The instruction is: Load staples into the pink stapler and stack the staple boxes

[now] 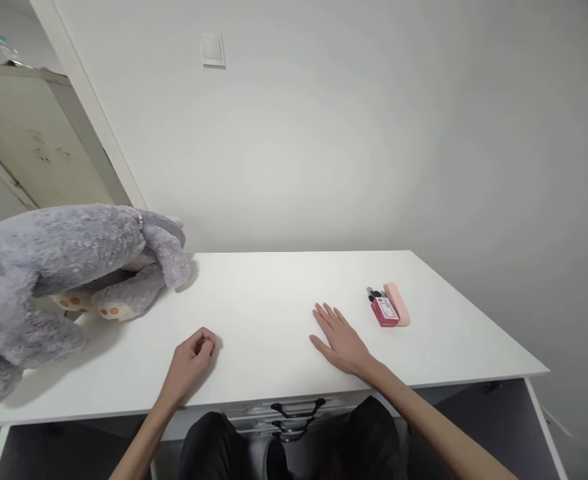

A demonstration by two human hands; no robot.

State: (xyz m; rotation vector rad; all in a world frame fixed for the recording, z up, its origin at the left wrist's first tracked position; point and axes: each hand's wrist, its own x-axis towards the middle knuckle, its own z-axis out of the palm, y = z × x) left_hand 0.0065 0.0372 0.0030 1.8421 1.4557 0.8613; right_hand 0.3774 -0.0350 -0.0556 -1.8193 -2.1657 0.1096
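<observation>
My left hand rests on its side on the white tabletop, its fingers curled into a loose fist with nothing showing in it. To the right, my right hand lies palm down on the same surface, fingers stretched out and thumb apart. Nearest to it is a small red box with a white label. A pale pink case lies against the box's right side, and a small black item pokes out behind it; its kind is unclear.
Large grey plush toys fill the table's left end. Behind the table is a white wall with a switch. Drawers with black handles sit under the front edge, by my knees. A metal cabinet stands at the far left.
</observation>
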